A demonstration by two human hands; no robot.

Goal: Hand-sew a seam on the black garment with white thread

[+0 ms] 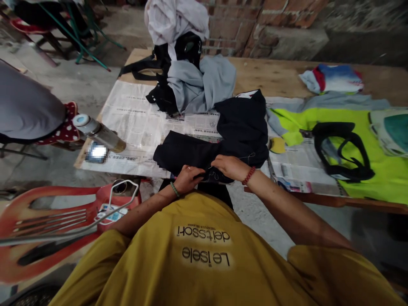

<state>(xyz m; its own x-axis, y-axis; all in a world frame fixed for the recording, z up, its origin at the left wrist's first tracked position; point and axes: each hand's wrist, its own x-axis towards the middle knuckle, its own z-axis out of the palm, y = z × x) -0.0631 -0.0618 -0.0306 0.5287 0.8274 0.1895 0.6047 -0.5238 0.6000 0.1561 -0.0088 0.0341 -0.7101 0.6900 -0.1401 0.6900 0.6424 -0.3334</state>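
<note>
A dark navy garment (191, 148) lies bunched along the front edge of the newspaper-covered table. My left hand (188, 179), with a green bead bracelet, pinches the garment's near edge. Just right of it, my right hand (230, 167), wearing a red bead bracelet, has thumb and forefinger closed on what looks like a thin sewing needle (210, 167). Pale thread (214, 175) loops over the cloth below these fingertips, and another strand lies beyond the right hand. The exact stitching point is too small to make out.
Newspaper (134, 114) covers the tabletop. A bottle (102, 134) and a phone (96, 152) stand left. Behind is a grey cloth (204, 83). To the right lie a yellow-green garment (321, 117), a black strap (342, 151) and a yellow piece (278, 145). A red chair (105, 195) flanks me; a person sits beyond.
</note>
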